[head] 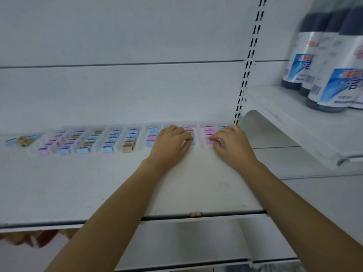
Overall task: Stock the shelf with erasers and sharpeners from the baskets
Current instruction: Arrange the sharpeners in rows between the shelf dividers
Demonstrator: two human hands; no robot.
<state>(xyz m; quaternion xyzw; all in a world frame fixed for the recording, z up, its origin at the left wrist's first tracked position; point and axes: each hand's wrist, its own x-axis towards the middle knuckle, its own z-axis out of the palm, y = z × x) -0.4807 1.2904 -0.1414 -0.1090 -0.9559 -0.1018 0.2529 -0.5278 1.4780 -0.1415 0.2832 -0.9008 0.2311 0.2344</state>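
Observation:
Several rows of small pastel sharpeners (110,141) in pink, blue, purple and tan lie in clear divider lanes at the back of the white shelf (98,183). My left hand (170,142) rests on the shelf with its fingertips curled at a blue sharpener (193,142) at the front of one lane. My right hand (231,142) lies beside it, fingertips pinching a pink sharpener (209,141) at the front of the neighbouring lane. Both forearms reach over the shelf's front edge. A few loose sharpeners (21,141) lie at the far left.
A slotted upright (249,61) bounds the bay on the right. Beyond it, a higher shelf (284,122) carries dark bottles (334,79) with blue-and-white labels. Packaged goods (37,239) show under the shelf at lower left. No baskets are in view.

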